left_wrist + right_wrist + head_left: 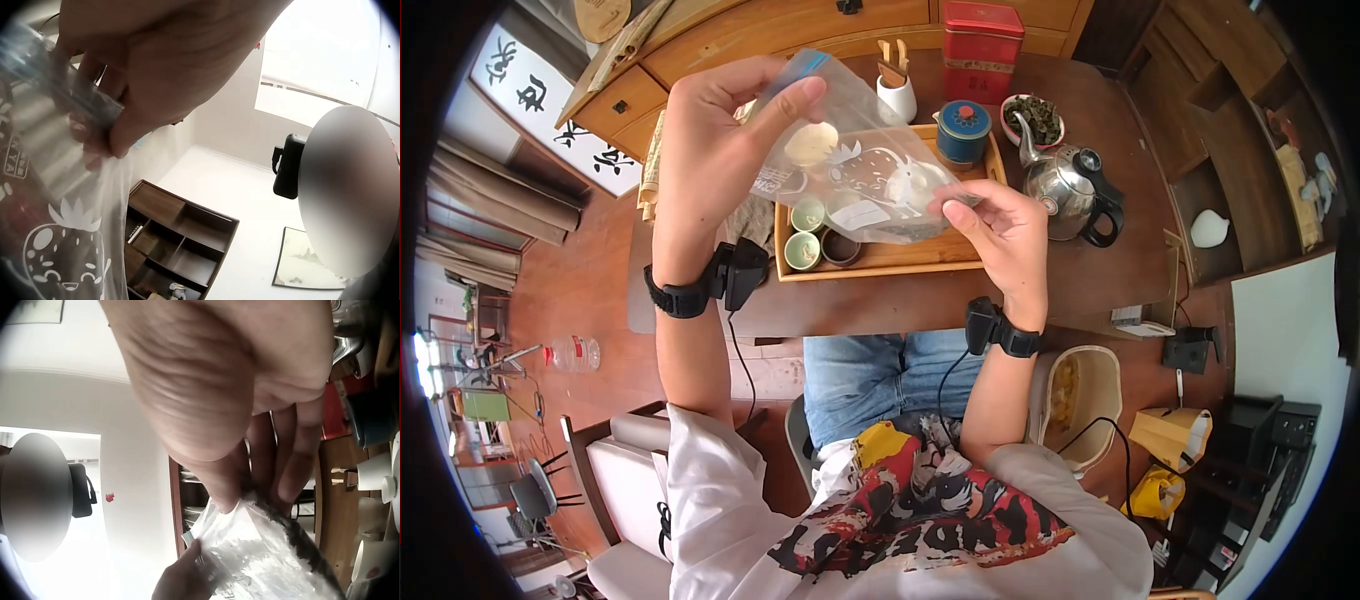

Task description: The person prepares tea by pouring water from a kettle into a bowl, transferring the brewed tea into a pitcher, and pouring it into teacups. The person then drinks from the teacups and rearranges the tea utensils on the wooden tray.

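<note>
A clear plastic zip bag (860, 175) with white printed figures is stretched between both hands above the tea tray. In the head view the left hand (720, 140) pinches its top corner by the blue zip strip, and the right hand (1005, 230) pinches the opposite lower corner. The left wrist view shows the left hand (156, 62) with thumb and fingers on the bag (69, 237), where a smiling strawberry print shows. In the right wrist view the thumb and fingertips of the right hand (237, 394) grip the bag's edge (262, 556); dark material lies along that edge.
On the table (740, 300), the wooden tray (880, 268) holds green cups (803, 251) and a blue canister (963, 130). A steel kettle (1065, 190), a bowl of dark leaves (1034, 118), a red tin (982, 50) and a white tool holder (896, 100) stand around it.
</note>
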Tool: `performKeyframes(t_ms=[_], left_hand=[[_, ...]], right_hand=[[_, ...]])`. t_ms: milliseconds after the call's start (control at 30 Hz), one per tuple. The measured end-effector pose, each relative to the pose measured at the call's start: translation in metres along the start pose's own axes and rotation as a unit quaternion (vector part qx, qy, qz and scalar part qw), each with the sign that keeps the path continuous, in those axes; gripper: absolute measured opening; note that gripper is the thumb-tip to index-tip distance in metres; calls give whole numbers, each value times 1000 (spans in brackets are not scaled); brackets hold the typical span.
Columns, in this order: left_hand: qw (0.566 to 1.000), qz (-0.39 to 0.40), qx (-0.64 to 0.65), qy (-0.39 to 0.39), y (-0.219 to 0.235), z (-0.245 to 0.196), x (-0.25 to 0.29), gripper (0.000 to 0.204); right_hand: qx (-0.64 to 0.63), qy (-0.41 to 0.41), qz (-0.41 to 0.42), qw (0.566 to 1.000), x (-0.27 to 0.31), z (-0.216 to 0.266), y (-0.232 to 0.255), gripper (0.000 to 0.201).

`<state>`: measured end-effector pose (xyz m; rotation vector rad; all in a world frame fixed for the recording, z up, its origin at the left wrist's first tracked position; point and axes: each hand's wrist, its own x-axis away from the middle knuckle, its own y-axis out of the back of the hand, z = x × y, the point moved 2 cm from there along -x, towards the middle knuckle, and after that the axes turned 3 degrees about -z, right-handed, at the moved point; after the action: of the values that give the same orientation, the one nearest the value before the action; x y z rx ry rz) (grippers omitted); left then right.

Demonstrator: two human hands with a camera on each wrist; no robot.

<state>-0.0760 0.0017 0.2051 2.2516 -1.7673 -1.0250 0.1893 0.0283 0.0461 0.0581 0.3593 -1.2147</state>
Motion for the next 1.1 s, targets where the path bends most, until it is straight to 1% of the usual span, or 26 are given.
performKeyframes(t_ms=[100, 167, 200, 233, 267, 300, 333, 400, 433, 500, 533, 600, 633, 700, 767, 833, 900, 933, 967, 1000, 1067, 1100], left_hand=[[1000, 21, 13, -10, -3, 0, -4, 20], [999, 29, 28, -19, -4, -2, -4, 20], [998, 37, 41, -29, -5, -4, -4, 21], [998, 39, 42, -29, -7, -5, -5, 21], [997, 46, 13, -65, -9, -8, -5, 21], [993, 53, -16, -101, -10, -10, -5, 22], [993, 55, -15, -101, -9, -9, -5, 22], [992, 130, -7, 2, -7, -1, -6, 24], [991, 131, -7, 2, -8, -3, -4, 24], [985, 106, -100, -91, -12, -13, 1, 25], [985, 107, -99, -91, -13, -14, 1, 25], [974, 121, -119, -148, -16, -18, 2, 25], [974, 121, -119, -148, -15, -16, 1, 25], [952, 137, -179, -207, -12, -10, -3, 21], [956, 135, -174, -193, -12, -12, -5, 18], [960, 133, -168, -179, -14, -17, -7, 16], [955, 105, -192, -201, -16, -28, -8, 15], [955, 104, -192, -200, -17, -35, -10, 15], [944, 122, -216, -218, -18, -43, -11, 14], [931, 140, -240, -237, -19, -49, -12, 14], [926, 146, -247, -247, -21, -52, -16, 13], [921, 151, -253, -256, -22, -53, -18, 13]], right_hand=[[-17, 21, -12, 1000, 2, -1, 1, 23], [-56, 34, -39, 997, 3, -2, 4, 24], [-55, 33, -41, 997, 4, -2, 4, 24], [-22, 33, -46, 998, 5, -2, 5, 24], [11, 33, -51, 998, 6, -1, 6, 24], [11, 32, -54, 998, 7, 1, 6, 24], [18, 37, -52, 998, 7, 4, 4, 25], [25, 40, -52, 998, 9, 7, 3, 25], [26, 43, -51, 997, 9, 8, 3, 25], [27, 46, -51, 997, 10, 9, 3, 25], [29, 49, -51, 997, 10, 10, 4, 25], [31, 51, -51, 997, 11, 9, 4, 25], [20, 52, -48, 997, 11, 8, 4, 25], [9, 53, -45, 998, 10, 6, 3, 25], [-36, 59, -52, 996, 9, 3, 1, 27], [-29, 47, -46, 997, 8, -1, 2, 28], [-20, 33, -39, 998, 8, -3, 2, 30], [18, 25, -35, 999, 8, -4, 1, 32], [56, 16, -32, 998, 8, -5, 0, 33], [55, 15, -32, 998, 7, -5, -2, 33], [24, 41, -59, 997, 6, -3, -5, 31], [24, 40, -60, 997, 7, -2, -5, 31]])
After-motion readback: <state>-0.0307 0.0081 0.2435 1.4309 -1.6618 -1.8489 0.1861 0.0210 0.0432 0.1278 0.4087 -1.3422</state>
